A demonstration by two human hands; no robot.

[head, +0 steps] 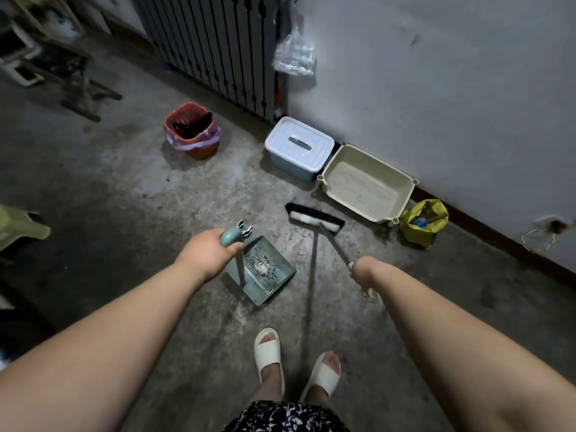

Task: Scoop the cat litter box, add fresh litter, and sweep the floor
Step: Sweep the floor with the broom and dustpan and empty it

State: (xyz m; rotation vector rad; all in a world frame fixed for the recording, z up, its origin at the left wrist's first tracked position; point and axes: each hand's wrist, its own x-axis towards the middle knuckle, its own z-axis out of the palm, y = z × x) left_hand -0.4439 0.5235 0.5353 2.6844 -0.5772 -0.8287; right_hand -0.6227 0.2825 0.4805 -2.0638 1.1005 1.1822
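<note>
The litter box (367, 182), cream and open-topped, sits against the wall (436, 88) with a pale, even layer of litter inside; it lies just beside the lidded blue bin (299, 148) and well apart from the red waste basket (191, 130). In front of it I hold the broom (314, 219), its black-and-white head resting on the floor (124, 182) near the box's front edge, and the teal dustpan (265, 269), which stands on the floor with its comb edge holding a small grey clump and scattered grains. I judge the step in hand to be the sweep, late in the task. To do it well, I should keep the pan's lip flat against the concrete, draw the bristles toward it in short low strokes so grains do not skip past, then carry the pan level to the basket. My left hand (208, 249) reaches forward with the arm nearly straight, fingers wrapped closed around the top of the pan's upright handle. My right hand (363, 271) extends forward, wrist turned inward, closed around the slanted broom handle; the individual fingers are mostly hidden behind the wrist, so I cannot tell their exact placement. A yellow bag (422, 222) sits at the box's far corner by the baseboard.
</note>
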